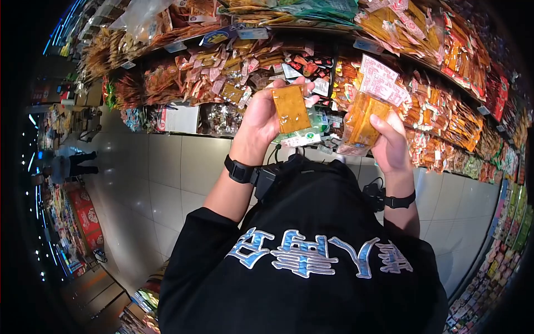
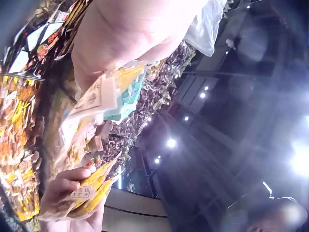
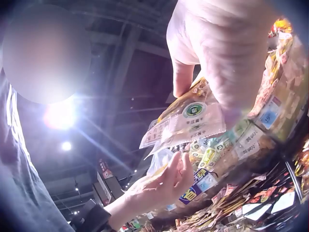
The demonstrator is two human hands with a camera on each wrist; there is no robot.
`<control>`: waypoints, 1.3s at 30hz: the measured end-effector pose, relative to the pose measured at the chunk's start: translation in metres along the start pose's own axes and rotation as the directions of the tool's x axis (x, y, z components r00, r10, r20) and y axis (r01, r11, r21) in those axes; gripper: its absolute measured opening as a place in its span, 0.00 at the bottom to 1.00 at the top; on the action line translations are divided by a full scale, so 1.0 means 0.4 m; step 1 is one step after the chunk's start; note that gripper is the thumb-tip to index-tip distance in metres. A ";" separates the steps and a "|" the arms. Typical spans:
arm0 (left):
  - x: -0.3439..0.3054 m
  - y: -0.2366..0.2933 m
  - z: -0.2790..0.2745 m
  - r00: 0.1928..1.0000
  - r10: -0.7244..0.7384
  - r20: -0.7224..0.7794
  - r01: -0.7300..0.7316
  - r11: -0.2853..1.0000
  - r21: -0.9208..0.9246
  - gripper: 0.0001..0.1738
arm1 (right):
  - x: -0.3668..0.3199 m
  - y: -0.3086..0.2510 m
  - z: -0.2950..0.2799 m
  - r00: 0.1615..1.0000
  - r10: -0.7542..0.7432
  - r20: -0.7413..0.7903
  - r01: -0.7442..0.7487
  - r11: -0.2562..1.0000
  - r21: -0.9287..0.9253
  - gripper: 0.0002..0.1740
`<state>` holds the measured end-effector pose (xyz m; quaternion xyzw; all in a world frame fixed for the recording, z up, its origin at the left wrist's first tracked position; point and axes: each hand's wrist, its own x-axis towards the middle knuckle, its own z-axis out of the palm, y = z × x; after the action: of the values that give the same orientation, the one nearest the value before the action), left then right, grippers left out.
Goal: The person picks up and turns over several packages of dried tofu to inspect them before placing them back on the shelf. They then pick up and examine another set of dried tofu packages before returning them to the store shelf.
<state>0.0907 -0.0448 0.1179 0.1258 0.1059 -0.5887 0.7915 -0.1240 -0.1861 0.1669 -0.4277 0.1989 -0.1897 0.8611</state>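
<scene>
My left hand [image 1: 260, 118], palm up in the head view, holds a clear snack packet [image 1: 291, 108] with a flat orange-brown slab inside. Its fingers pass behind the packet and their tips show past its far edge. A teal part of packaging [image 2: 129, 99] shows under this hand in the left wrist view. My right hand [image 1: 389, 142] grips several similar snack packets [image 1: 362, 129], thumb across the front one. Pink-and-white printing covers their upper ends. In the right wrist view, a packet's pale end [image 3: 195, 116] carries a round green logo.
Shelves packed with wrapped snacks [image 1: 217, 67] curve across the front, with blue price labels [image 1: 253, 33] along an edge. Pale floor tiles [image 1: 167, 167] lie below. Another person [image 1: 69, 166] is far left, near a red display [image 1: 86, 217]. More shelves [image 1: 489, 267] stand at right.
</scene>
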 end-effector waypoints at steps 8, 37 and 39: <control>-0.013 0.073 -0.033 0.997 0.007 -0.071 0.001 0.993 0.118 0.15 | -0.001 0.062 0.071 0.997 -0.046 -0.060 0.047 0.999 0.000 0.28; 0.128 -0.256 -0.086 0.946 0.312 -0.084 -0.232 0.838 0.493 0.16 | 0.071 0.153 -0.304 0.998 0.059 -0.024 -0.063 0.899 -0.434 0.39; 0.132 -0.294 -0.060 0.929 0.346 -0.129 -0.217 0.794 0.568 0.15 | 0.123 0.125 -0.391 0.999 -0.031 -0.033 0.012 0.884 -0.467 0.35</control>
<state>-0.0075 -0.1171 0.0697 0.4255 0.0036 -0.4510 0.7846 -0.1534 -0.2859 0.0306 -0.6206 0.2509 -0.1542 0.7267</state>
